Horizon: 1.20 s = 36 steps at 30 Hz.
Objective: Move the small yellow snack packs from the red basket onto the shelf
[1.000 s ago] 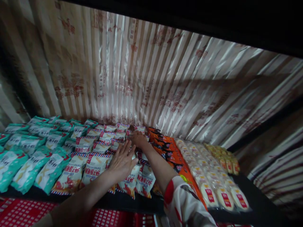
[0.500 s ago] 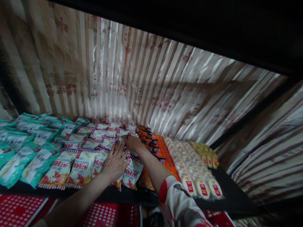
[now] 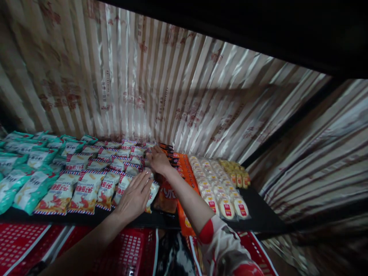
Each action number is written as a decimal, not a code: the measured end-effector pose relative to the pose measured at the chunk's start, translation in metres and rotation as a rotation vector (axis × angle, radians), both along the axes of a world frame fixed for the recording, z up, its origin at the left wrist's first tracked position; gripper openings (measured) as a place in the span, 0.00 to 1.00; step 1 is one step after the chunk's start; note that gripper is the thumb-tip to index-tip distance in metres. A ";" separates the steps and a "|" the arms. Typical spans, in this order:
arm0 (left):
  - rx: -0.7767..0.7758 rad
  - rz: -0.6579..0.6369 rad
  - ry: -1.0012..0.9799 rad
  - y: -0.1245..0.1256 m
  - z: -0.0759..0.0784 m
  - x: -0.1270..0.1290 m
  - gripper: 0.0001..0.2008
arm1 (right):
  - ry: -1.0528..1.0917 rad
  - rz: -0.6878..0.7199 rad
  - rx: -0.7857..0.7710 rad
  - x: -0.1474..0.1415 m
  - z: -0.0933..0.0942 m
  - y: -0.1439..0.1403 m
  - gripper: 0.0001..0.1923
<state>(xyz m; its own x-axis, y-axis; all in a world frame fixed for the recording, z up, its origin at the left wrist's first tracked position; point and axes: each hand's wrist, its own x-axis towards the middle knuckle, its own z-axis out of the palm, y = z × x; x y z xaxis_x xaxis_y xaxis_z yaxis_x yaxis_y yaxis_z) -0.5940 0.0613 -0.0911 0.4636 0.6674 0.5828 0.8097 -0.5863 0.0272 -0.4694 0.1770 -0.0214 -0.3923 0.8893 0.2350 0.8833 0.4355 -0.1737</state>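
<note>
Clearly, in the head view, small pillow-shaped packets of white, red and orange plastic film with striped crimped ends (image 3: 87, 191) are laid in rows on a black shelf (image 3: 266, 211), between glossy teal plastic packets (image 3: 37, 188) on the left and flat orange packets with black markings (image 3: 186, 165) on the right. The left hand (image 3: 135, 197) is held open and flat, fingers together, over the near right end of the white rows. The right hand (image 3: 159, 160) is placed at their far right end, its fingers bent downward; whether anything is gripped by it cannot be told, as the fingertips are hidden.

By their look, the white packets would be judged light and soft, puffed with air, and apt to slide on one another's slick film. The contents may be brittle, so hard pressing is best avoided. A packet could best be taken by its flat crimped end, or cupped lightly at both sides; if a row is to be straightened, its edge can be nudged with a flat palm
</note>
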 end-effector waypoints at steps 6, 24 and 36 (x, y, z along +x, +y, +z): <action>0.081 -0.264 -0.017 -0.036 -0.017 0.048 0.20 | 0.384 -0.091 0.227 0.082 -0.011 -0.038 0.25; -0.462 -0.101 0.049 -0.065 -0.091 0.171 0.23 | 0.091 -0.155 -0.071 0.205 -0.148 -0.134 0.25; -0.434 0.061 0.002 -0.070 -0.097 0.201 0.24 | 0.074 -0.158 -0.057 0.199 -0.128 -0.121 0.24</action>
